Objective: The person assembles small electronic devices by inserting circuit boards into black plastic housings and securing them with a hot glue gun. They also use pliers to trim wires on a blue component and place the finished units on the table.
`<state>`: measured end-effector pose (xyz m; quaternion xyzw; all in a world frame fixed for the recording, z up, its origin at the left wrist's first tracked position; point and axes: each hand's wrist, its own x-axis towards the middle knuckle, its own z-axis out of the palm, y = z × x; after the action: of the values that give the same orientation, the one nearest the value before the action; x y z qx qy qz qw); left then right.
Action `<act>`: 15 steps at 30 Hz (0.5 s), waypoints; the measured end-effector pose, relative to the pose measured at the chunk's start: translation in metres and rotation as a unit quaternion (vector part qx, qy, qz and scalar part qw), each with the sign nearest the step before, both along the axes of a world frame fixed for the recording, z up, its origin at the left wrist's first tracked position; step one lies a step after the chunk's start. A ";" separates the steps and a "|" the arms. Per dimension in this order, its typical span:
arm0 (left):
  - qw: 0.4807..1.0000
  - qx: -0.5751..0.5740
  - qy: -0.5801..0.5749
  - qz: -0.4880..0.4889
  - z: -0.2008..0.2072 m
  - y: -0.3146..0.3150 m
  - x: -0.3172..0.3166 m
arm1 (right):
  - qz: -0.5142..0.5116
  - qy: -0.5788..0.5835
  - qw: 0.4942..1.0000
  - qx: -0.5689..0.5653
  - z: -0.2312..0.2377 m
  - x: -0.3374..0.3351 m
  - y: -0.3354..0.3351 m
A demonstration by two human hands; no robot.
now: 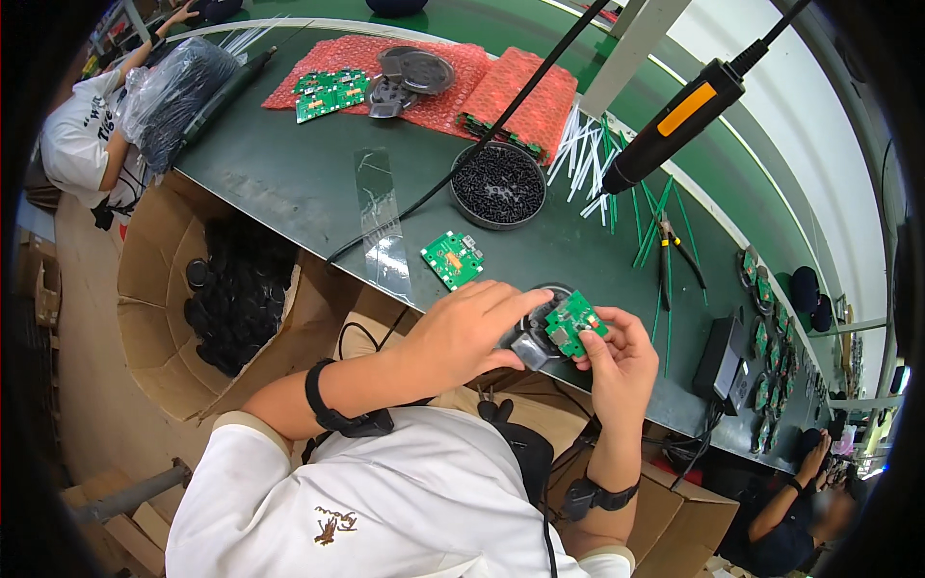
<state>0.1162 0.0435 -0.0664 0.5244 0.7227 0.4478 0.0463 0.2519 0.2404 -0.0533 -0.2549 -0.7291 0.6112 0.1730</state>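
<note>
Over the near edge of the bench, my right hand (624,358) pinches a green circuit board (575,323) between thumb and fingers. The board is tilted and partly covers a dark round plastic housing (533,349). My left hand (482,326) grips that housing from the left, its fingers along the top and its thumb at the lower side. Whether the board touches the housing inside, I cannot tell. Another green circuit board (452,259) lies flat on the bench just beyond my left hand. Farther out stands a round dish (498,185) heaped with small black screws.
A black electric screwdriver (674,125) hangs at the upper right above white and green strips. Pliers (667,252) lie below it. Red bubble wrap (328,60) bears boards and housings. A carton (154,318) of black parts stands left. Other people sit at both sides.
</note>
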 end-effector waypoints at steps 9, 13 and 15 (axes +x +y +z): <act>0.998 0.017 0.065 -0.009 -0.006 0.008 0.004 | 0.054 -0.058 0.954 0.289 0.007 -0.010 -0.002; 0.991 0.041 0.127 0.019 -0.011 0.015 0.002 | 0.083 -0.075 0.931 0.348 0.015 -0.006 -0.002; 0.993 0.070 0.089 0.029 -0.013 0.018 -0.002 | 0.114 0.029 0.905 0.409 0.012 -0.001 0.000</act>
<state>0.1141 0.0617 -0.0795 0.5432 0.7059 0.4495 -0.0678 0.2505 0.2407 -0.0416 -0.0588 -0.9338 0.2819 0.2121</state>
